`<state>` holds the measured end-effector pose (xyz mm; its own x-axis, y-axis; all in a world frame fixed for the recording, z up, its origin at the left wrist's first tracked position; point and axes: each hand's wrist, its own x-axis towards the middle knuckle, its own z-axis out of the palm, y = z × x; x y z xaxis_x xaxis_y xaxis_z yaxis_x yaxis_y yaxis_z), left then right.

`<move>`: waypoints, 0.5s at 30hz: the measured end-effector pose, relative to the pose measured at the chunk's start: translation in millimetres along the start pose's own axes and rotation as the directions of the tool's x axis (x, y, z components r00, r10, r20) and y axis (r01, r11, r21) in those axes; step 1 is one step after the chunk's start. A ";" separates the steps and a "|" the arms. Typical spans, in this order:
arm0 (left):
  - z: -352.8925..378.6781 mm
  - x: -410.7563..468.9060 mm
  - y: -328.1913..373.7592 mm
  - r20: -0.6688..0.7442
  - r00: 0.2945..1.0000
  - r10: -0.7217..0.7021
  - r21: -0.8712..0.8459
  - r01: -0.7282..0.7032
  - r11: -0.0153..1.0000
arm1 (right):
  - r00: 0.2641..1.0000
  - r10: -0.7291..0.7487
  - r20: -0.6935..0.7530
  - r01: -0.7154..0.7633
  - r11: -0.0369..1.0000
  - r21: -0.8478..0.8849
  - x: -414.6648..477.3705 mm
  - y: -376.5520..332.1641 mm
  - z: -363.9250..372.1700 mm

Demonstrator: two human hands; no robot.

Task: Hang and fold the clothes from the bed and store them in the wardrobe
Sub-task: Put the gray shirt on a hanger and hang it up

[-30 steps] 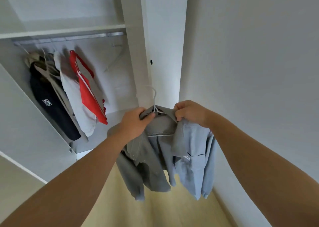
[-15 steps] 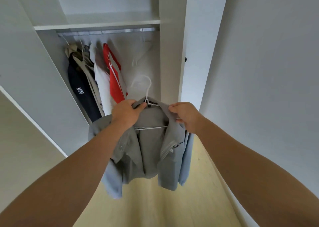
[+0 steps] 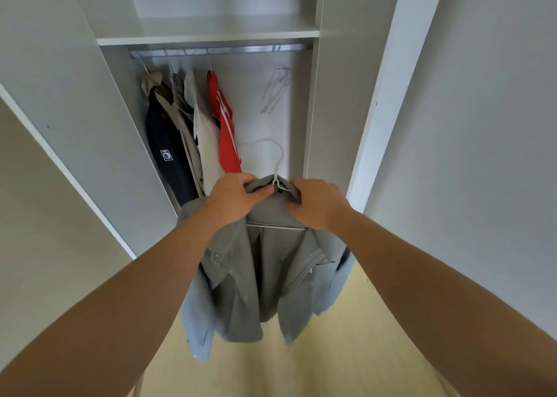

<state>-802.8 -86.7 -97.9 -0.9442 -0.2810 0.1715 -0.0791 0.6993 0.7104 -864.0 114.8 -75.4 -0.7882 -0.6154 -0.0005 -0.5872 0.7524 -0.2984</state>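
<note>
A grey-blue button shirt (image 3: pixel 256 279) hangs on a white hanger (image 3: pixel 278 167) that I hold up in front of the open wardrobe (image 3: pixel 211 31). My left hand (image 3: pixel 235 197) grips the collar left of the hook, thumb on the fabric. My right hand (image 3: pixel 316 203) grips the collar and shoulder on the right. The hook points up, below the metal rail (image 3: pixel 217 50) and apart from it. The shirt front hangs open, sleeves dangling.
On the rail hang a dark navy garment (image 3: pixel 168 155), a beige one (image 3: pixel 187 131), a white one (image 3: pixel 205 143) and a red one (image 3: pixel 226 131). Empty white hangers (image 3: pixel 275 90) hang at the rail's right end. Open doors (image 3: pixel 388 95) flank both sides; pale wood floor (image 3: pixel 301 366) lies below.
The view has swung to face the wardrobe squarely and come closer. The shirt on its hanger now hangs in front of the opening, still held at the collar by both hands.
</note>
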 end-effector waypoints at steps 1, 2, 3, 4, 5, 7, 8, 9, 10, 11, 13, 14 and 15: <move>-6.0 0.2 -3.6 0.053 0.998 0.025 0.023 -0.026 0.999 | 0.999 0.034 0.011 -0.034 0.999 -0.010 4.2 -5.2 1.4; -12.6 1.1 -7.4 0.102 0.994 0.049 0.058 -0.055 0.997 | 0.998 0.056 0.024 -0.056 0.998 -0.001 7.9 -9.0 1.6; -18.8 2.8 -10.8 0.127 0.989 0.075 0.100 -0.088 0.991 | 0.997 0.065 0.032 -0.066 0.998 0.023 10.9 -12.5 1.6; -24.2 5.5 -14.0 0.123 0.987 0.100 0.141 -0.117 0.983 | 0.998 0.064 0.016 -0.064 0.997 0.051 13.9 -15.5 2.4; -29.3 8.0 -16.4 0.085 0.989 0.124 0.176 -0.137 0.975 | 0.998 0.060 -0.032 -0.057 0.996 0.062 16.4 -18.4 4.0; -35.7 13.3 -20.0 -0.092 0.979 0.183 0.240 -0.157 0.958 | 0.980 0.074 -0.185 -0.064 0.996 0.060 21.1 -25.1 10.3; -36.1 14.8 -23.3 -0.178 0.960 0.215 0.279 -0.160 0.947 | 0.970 0.095 -0.225 -0.083 0.995 0.063 23.1 -28.5 14.1; -35.5 14.6 -27.6 -0.215 0.949 0.232 0.323 -0.155 0.934 | 0.969 0.117 -0.217 -0.105 0.992 0.066 25.5 -31.6 17.2; -33.6 14.0 -32.8 -0.199 0.953 0.229 0.367 -0.145 0.919 | 0.974 0.139 -0.179 -0.129 0.989 0.065 27.9 -33.3 20.2; -30.7 12.9 -38.6 -0.154 0.968 0.198 0.399 -0.122 0.909 | 0.977 0.160 -0.145 -0.152 0.987 0.059 30.4 -33.1 23.1; -24.9 13.4 -50.6 -0.101 0.990 0.100 0.396 -0.052 0.917 | 0.968 0.191 -0.160 -0.185 0.981 0.048 34.9 -29.8 27.6; -22.9 15.2 -53.3 -0.121 0.990 0.070 0.370 -0.021 0.929 | 0.962 0.199 -0.185 -0.193 0.980 0.048 37.7 -28.5 28.4; -20.8 17.4 -54.0 -0.150 0.987 0.054 0.340 0.000 0.940 | 0.959 0.204 -0.196 -0.197 0.979 0.054 41.2 -27.0 29.0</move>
<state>-808.3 -143.0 -119.1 -0.8887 -0.3383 0.3095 -0.1835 0.8810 0.4360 -875.3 62.3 -95.1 -0.9120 -0.3906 0.1256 -0.4093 0.8452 -0.3436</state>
